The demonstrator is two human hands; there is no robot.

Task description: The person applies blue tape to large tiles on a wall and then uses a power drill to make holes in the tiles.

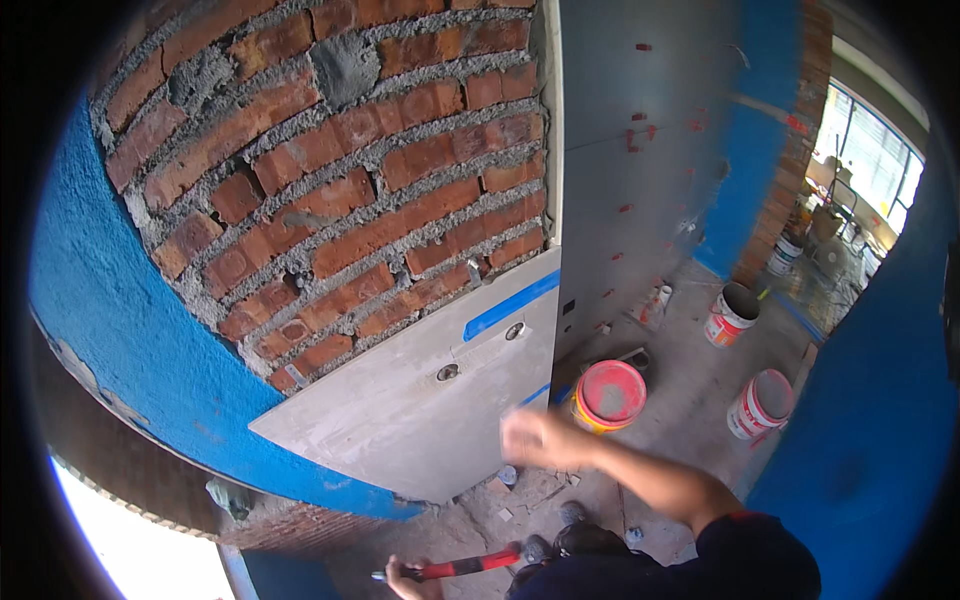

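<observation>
Lower part of the brick wall is covered by a pale panel; courses above its sloping top edge are left bare, mortar exposed. Metal clips are seen along that top edge. Two round fittings are exposed through openings in the panel, and a strip of blue tape is stuck near its upper right corner (a shorter blue bit is seen lower, at the right edge).

Adjoining wall is faced in grey panels, dotted with red clips, so that side is judged further along. The brick face is judged partly done: lower area clad, upper area left, clips not yet removed.

A red-and-black tool is gripped by the left hand, fingers closed round its dark end, below the panel's bottom edge. The right hand is held out in front of the panel's lower right part; it is blurred, so how far it is opened, or whether anything is held or touched, cannot be told. On the floor, a red-topped bucket is placed near the panel's right edge.
</observation>
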